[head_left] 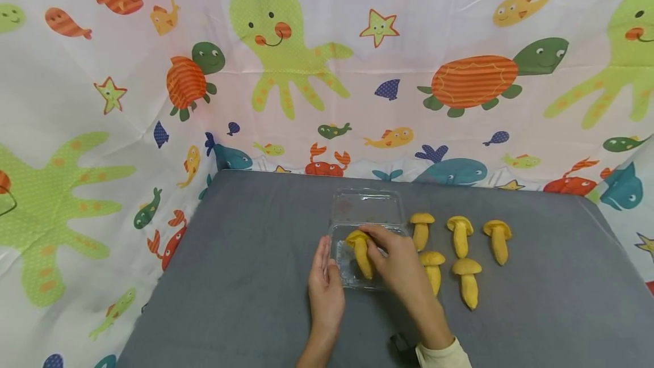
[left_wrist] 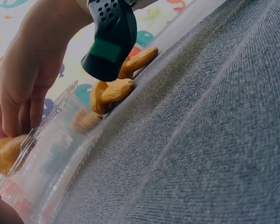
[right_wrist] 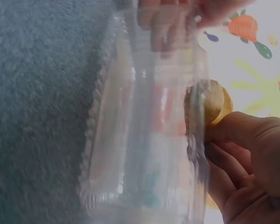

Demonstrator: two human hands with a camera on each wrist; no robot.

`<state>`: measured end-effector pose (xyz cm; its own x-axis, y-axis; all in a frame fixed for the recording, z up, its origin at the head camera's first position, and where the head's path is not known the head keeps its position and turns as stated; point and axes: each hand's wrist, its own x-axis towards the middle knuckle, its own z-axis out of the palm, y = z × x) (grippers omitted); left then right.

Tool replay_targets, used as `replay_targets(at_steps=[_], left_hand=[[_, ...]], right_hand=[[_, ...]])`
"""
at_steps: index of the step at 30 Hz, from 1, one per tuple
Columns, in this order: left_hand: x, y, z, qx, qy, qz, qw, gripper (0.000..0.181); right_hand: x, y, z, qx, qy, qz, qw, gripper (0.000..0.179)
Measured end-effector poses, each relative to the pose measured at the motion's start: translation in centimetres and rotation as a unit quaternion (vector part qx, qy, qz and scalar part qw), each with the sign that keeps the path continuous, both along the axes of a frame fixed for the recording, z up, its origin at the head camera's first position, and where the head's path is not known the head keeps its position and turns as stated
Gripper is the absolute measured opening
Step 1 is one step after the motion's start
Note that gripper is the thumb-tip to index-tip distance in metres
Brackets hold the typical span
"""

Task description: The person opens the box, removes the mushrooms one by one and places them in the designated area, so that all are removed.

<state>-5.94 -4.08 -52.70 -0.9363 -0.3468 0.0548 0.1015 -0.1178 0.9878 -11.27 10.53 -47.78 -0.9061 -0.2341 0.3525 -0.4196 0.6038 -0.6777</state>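
Observation:
My right hand pinches a yellow toy mushroom over a clear plastic box. In the head view its cap points up and left, its stem down toward me. The left wrist view shows the mushroom at the box's upper rim, under the fingertips. In the right wrist view the mushroom is partly behind the clear edge. My left hand rests along the box's left side with its fingers fairly straight. The hinged lid lies opened away from me.
Several more yellow mushrooms lie on the grey cloth right of the box, among them one mushroom close to its right edge and another mushroom nearer me. A sea-animal curtain hangs behind the table. A dark device sits at my right wrist.

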Motion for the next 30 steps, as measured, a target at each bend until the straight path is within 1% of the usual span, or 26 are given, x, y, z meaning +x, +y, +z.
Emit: replay_targets(at_steps=[4, 11, 17, 21, 28, 30], left_hand=[[-0.1, 0.0, 0.0, -0.001, 0.01, 0.0, 0.9999, 0.053], [0.0, 0.1, 0.0, -0.001, 0.017, 0.006, 0.9998, 0.053], [0.1, 0.0, -0.2, -0.004, 0.02, 0.007, 0.9998, 0.054], [0.1, -0.1, -0.3, -0.004, 0.027, 0.002, 0.9996, 0.054], [0.2, 0.0, -0.2, -0.006, 0.022, 0.004, 0.9997, 0.054], [0.2, 0.1, -0.1, -0.005, 0.021, 0.004, 0.9998, 0.054]], right_hand=[[0.1, 0.9, 0.8, -0.014, 0.01, -0.017, 0.9997, 0.033], [0.4, 2.7, 1.8, -0.02, 0.01, -0.053, 0.9983, 0.035], [0.5, 4.6, 1.7, -0.019, 0.037, -0.082, 0.9957, 0.033], [0.5, 6.0, 1.6, -0.018, 0.041, -0.107, 0.9932, 0.033], [0.6, 8.7, 1.3, -0.006, 0.075, -0.155, 0.9849, 0.031], [0.7, 9.5, 1.2, -0.015, 0.076, -0.165, 0.9834, 0.031]])
